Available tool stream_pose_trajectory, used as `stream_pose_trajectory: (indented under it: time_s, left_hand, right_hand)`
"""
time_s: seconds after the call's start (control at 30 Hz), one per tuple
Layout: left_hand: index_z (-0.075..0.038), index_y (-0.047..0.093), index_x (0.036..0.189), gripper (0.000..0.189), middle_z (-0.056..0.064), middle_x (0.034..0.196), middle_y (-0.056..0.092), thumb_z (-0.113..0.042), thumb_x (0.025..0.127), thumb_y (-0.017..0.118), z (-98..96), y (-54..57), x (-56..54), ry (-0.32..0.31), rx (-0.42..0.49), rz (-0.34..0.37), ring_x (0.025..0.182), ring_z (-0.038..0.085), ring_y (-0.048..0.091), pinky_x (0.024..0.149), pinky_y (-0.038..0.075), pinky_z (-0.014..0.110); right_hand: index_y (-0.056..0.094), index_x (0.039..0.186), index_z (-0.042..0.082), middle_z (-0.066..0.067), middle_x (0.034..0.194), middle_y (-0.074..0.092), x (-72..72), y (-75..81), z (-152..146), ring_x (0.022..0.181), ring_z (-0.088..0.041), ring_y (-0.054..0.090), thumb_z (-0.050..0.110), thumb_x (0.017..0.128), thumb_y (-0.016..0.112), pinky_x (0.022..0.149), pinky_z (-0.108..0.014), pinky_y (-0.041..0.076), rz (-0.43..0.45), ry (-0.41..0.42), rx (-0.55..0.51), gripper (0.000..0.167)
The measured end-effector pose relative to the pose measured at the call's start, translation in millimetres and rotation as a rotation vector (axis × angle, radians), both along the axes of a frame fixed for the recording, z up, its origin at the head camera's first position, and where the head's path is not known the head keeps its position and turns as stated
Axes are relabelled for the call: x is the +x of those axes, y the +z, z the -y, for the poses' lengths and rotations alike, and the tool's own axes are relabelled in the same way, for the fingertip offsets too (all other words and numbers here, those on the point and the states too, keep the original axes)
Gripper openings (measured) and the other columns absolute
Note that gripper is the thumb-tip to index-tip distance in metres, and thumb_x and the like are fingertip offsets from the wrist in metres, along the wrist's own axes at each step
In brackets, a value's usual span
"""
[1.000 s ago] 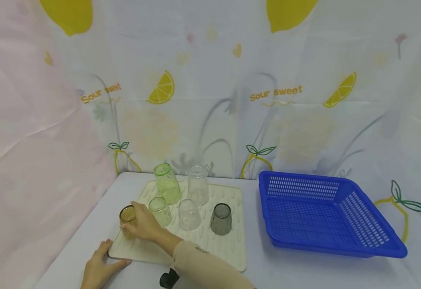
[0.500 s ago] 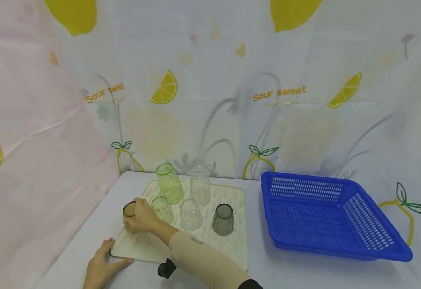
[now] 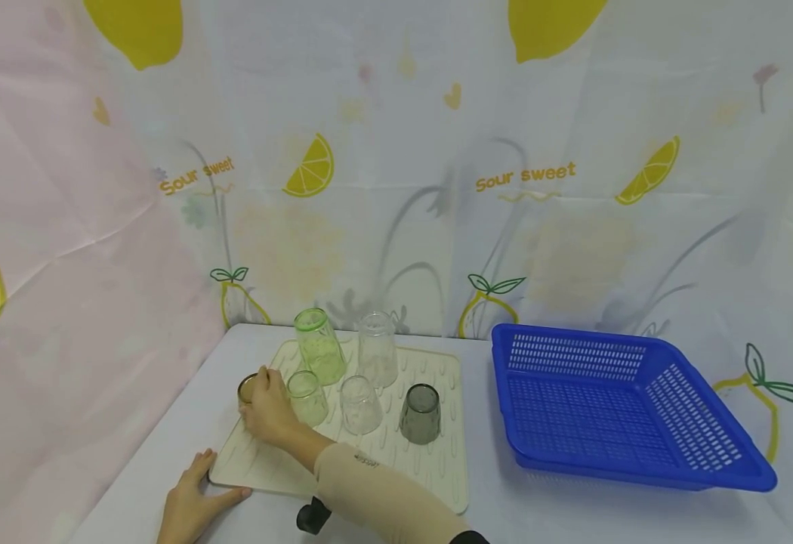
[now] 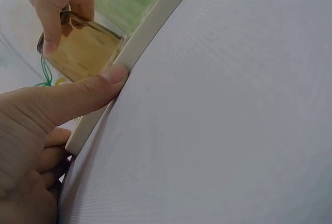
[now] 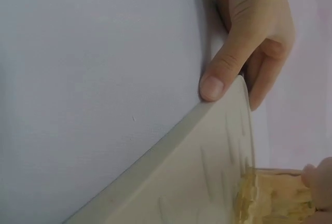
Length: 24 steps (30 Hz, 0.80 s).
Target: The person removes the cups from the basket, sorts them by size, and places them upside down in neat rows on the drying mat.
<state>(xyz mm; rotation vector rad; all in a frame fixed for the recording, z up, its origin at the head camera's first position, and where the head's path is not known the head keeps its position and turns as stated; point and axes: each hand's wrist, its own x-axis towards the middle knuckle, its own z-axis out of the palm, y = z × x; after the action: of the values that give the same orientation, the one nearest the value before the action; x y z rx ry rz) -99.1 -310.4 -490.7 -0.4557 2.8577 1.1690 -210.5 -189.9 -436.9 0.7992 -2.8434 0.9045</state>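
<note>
My right hand (image 3: 269,408) holds an amber glass (image 4: 85,47) by its upper part, over the left side of the cream drying mat (image 3: 417,476). My left hand (image 3: 189,499) grips the mat's near left corner, thumb along the front edge and fingers along the side. Just right of my right hand stands a short green glass (image 3: 308,399), with a short clear glass (image 3: 361,406) beside it. A dark grey glass (image 3: 421,414) stands farther right. Behind them are a tall green glass (image 3: 322,349) and a tall clear glass (image 3: 377,351). My right fingers hide part of the amber glass.
A blue plastic basket (image 3: 614,477) with perforated sides stands on the white table (image 3: 478,521), right of the mat. A lemon-printed cloth (image 3: 396,242) hangs behind the table and along its left side.
My right hand has moved slightly back and to the right along the mat's left side with the amber glass. The left hand stays at the corner.
</note>
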Motion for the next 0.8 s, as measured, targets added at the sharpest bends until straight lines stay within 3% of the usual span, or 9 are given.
stream_pose_trajectory:
  time_s: [0.1,0.33,0.57,0.8]
  left_hand:
    - [0.011,0.033,0.136,0.092,0.035,0.146,0.017,-0.036,0.073,0.08,-0.7,-0.1,-0.9,0.0,-0.005,0.008,0.135,0.053,0.011,0.109,0.012,0.067]
    - [0.012,0.032,0.137,0.093,0.035,0.146,0.017,-0.037,0.073,0.079,-0.3,1.6,-1.2,-0.005,-0.011,0.023,0.135,0.053,0.011,0.109,0.011,0.066]
    - [0.014,0.03,0.137,0.096,0.034,0.147,0.015,-0.035,0.073,0.08,0.3,1.0,-0.5,-0.006,0.006,0.024,0.136,0.052,0.01,0.11,0.011,0.066]
    - [0.013,0.031,0.137,0.095,0.035,0.146,0.017,-0.036,0.072,0.081,0.1,0.9,-0.7,-0.006,-0.012,0.012,0.135,0.052,0.012,0.11,0.012,0.065]
  right_hand:
    - [0.036,0.14,-0.002,-0.011,0.14,0.038,-1.3,-0.5,0.1,0.132,-0.019,0.038,0.024,0.088,0.067,0.107,-0.019,0.036,-0.014,-0.009,0.018,0.066]
    - [0.045,0.133,-0.007,-0.014,0.138,0.044,-2.5,0.2,-4.4,0.128,-0.019,0.045,0.023,0.089,0.064,0.106,-0.018,0.037,-0.144,0.047,0.1,0.057]
    - [0.047,0.131,-0.007,-0.015,0.138,0.045,-0.3,1.0,-5.3,0.127,-0.019,0.047,0.024,0.091,0.061,0.105,-0.019,0.038,-0.157,0.041,0.118,0.052]
    - [0.054,0.125,-0.006,-0.015,0.134,0.05,1.0,0.6,-7.2,0.122,-0.018,0.051,0.021,0.092,0.057,0.103,-0.017,0.04,-0.252,0.037,0.157,0.043]
